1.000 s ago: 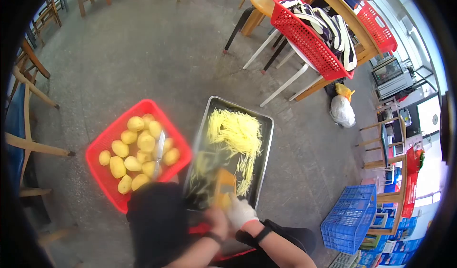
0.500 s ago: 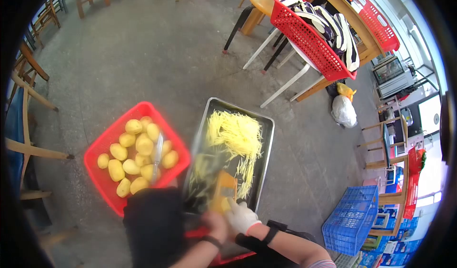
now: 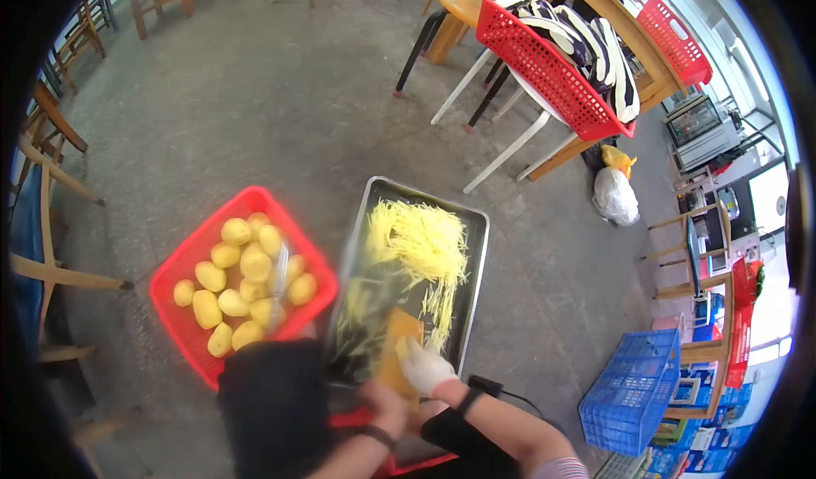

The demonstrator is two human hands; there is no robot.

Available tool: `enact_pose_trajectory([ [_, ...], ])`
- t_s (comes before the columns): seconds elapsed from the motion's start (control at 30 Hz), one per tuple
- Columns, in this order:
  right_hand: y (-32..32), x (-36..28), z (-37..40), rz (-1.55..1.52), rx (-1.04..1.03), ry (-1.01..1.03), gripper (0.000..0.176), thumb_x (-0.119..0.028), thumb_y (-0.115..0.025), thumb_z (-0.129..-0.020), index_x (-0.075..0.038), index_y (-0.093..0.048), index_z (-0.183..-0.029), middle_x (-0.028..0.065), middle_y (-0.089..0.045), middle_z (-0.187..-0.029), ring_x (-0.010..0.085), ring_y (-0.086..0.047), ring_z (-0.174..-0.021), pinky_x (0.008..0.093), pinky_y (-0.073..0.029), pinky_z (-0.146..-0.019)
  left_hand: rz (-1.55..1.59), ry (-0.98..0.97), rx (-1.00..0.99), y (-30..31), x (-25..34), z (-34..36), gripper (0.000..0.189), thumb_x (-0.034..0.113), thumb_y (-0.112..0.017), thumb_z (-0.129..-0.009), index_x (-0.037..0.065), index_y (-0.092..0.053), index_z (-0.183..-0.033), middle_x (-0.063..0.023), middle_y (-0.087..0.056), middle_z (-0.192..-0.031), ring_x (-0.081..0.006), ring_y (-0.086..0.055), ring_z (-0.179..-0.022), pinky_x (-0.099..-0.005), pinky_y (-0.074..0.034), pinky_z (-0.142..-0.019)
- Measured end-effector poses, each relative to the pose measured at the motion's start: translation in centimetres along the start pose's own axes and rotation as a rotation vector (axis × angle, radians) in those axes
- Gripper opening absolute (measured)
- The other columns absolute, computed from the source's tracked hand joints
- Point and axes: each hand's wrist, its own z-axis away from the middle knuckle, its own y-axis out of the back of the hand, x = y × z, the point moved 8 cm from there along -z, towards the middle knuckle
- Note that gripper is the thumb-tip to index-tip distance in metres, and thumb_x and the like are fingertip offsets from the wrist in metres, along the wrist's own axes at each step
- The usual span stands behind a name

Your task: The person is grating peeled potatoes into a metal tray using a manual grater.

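My left hand (image 3: 384, 404), bare and somewhat blurred, is closed around the lower end of a wooden grater (image 3: 401, 326). The grater slants over the near end of a metal tray (image 3: 482, 262). My right hand (image 3: 427, 370), in a white glove, presses a potato (image 3: 402, 348) against the grater's face; the fingers hide most of it. Yellow potato shreds (image 3: 421, 237) lie heaped in the tray, with thinner strands nearer the grater. Left of the tray, a red basket (image 3: 181, 340) holds several peeled potatoes (image 3: 255, 263) and a knife (image 3: 280, 279) lying on top.
Striped, partly peeled eggplants (image 3: 586, 41) fill a red basket (image 3: 544, 67) on a stool at the upper right. Blue crates (image 3: 629, 385) stand at the lower right. A wooden chair (image 3: 68, 271) is at the left, and plastic bags (image 3: 616, 194) rest on the floor.
My right hand has slid a little up the grater with the potato. My left hand keeps its hold on the grater. The view has shifted slightly.
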Motion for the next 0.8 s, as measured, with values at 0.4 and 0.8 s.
enact_pose_trajectory([
  [0.4,-0.6,2.5,-9.3,-0.007,0.110,-0.139,0.040,-0.029,-0.044,-0.087,-0.009,-0.045,-0.122,0.0333,-0.049,-0.113,0.0490,-0.057,-0.096,0.0539,-0.047,-0.083,-0.040,0.082,-0.011,1.4,5.6,2.9,0.029,0.016,-0.045,-0.074,-0.009,-0.059,-0.071,-0.0202,-0.062,-0.075,-0.0299,-0.061,-0.073,-0.0412,-0.045,-0.064],
  [0.8,-1.1,-0.8,0.8,0.080,0.018,-0.012,0.042,-0.030,-0.043,-0.089,-0.011,-0.042,-0.127,0.0307,-0.048,-0.114,0.0487,-0.059,-0.091,0.0537,-0.048,-0.079,-0.121,-0.044,-0.082,1.5,8.0,4.1,0.030,0.016,-0.046,-0.073,-0.012,-0.058,-0.072,-0.0230,-0.062,-0.075,-0.0288,-0.058,-0.069,-0.0407,-0.045,-0.064],
])
